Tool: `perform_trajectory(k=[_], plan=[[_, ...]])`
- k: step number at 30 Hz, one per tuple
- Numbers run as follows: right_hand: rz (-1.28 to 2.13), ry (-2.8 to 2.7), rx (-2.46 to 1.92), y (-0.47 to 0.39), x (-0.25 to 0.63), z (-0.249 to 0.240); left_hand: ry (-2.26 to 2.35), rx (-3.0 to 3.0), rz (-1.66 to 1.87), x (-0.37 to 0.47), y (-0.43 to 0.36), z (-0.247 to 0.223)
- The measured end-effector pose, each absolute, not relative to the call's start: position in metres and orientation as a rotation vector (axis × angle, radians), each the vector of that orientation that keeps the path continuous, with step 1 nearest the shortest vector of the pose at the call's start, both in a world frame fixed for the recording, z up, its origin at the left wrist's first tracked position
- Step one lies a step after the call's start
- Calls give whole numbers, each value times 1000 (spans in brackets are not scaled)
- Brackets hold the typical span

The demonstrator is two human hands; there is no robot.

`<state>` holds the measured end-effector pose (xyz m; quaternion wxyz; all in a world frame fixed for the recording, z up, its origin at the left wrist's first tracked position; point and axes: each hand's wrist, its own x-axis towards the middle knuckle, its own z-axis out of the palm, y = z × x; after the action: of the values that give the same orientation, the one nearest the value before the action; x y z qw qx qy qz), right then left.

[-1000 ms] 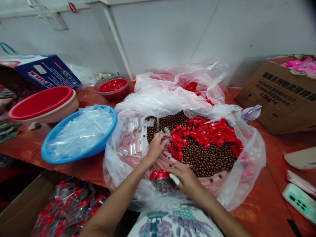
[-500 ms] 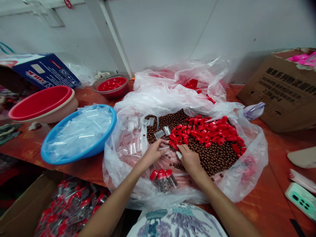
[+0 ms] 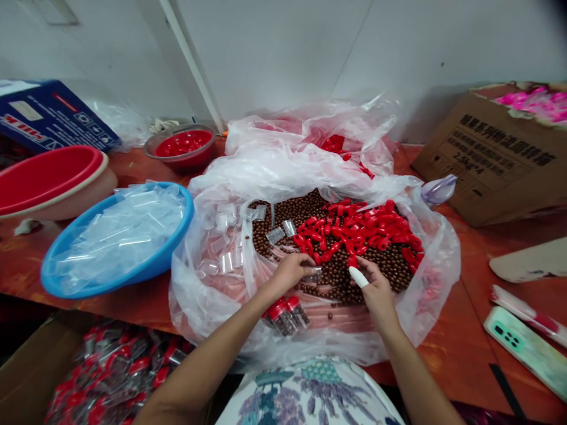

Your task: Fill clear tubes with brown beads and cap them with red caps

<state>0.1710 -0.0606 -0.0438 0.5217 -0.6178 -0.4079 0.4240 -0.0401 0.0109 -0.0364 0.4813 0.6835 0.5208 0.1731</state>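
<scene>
My left hand [image 3: 290, 270] is closed around a small clear plastic container [image 3: 314, 274], held low over brown balls. My right hand [image 3: 375, 284], its thumb wrapped in a white cover [image 3: 358, 277], pinches at a red plastic cap [image 3: 352, 260] on the near side of the red pile. Loose red caps [image 3: 383, 227] lie heaped on the shiny brown balls [image 3: 305, 206], inside a spread clear plastic bag [image 3: 195, 319]. Empty clear containers [image 3: 227, 261] rest in the bag's left part. Several filled, red-capped containers [image 3: 286, 319] lie close to my left forearm.
Left of the bag sits a blue basin [image 3: 188, 227] of clear plastic pieces, with red and cream basins [image 3: 53, 177] behind. Below the table edge are many filled red-capped containers [image 3: 106, 372]. At right are a cardboard box [image 3: 487, 159] and a phone [image 3: 522, 348].
My right hand has moved right, away from my left hand, to a red cap. My left hand has shifted slightly right with the clear container. The head view has turned rightward.
</scene>
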Motion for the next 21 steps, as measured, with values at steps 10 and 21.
perform_trajectory(k=[10,21], plan=[[1166,-654,-1337,-81,174,-35,1150,1624,436,-18,11,-48],[1262,-651,-1352,-86,174,-38,1005,1398,403,-16,12,-49]])
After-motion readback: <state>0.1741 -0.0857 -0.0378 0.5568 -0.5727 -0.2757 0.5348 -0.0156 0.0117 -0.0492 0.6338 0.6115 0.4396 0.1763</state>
